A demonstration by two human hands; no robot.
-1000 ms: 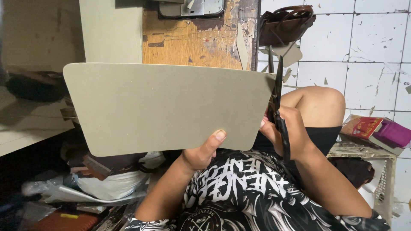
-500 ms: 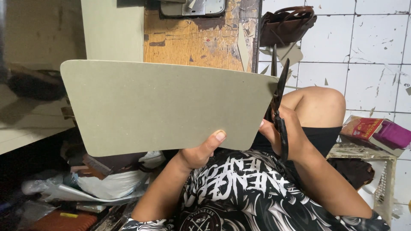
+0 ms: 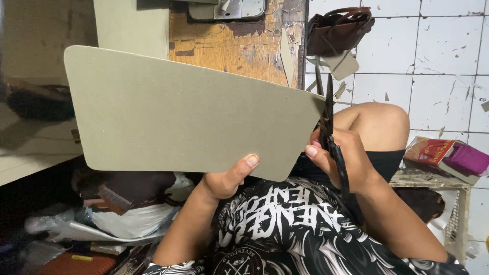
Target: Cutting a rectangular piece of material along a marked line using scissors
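While the left hand pinches its lower edge, the flat grey-green board, round-cornered and smooth, spreads up and leftward; the right hand clasps black scissors at its right edge.

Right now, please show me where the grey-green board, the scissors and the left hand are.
grey-green board [image 3: 178, 109], head view, middle of its flat face.
scissors [image 3: 329, 109], head view, on the dark blades at the board's edge.
left hand [image 3: 226, 178], head view, on the thumb side gripping the board's lower edge.
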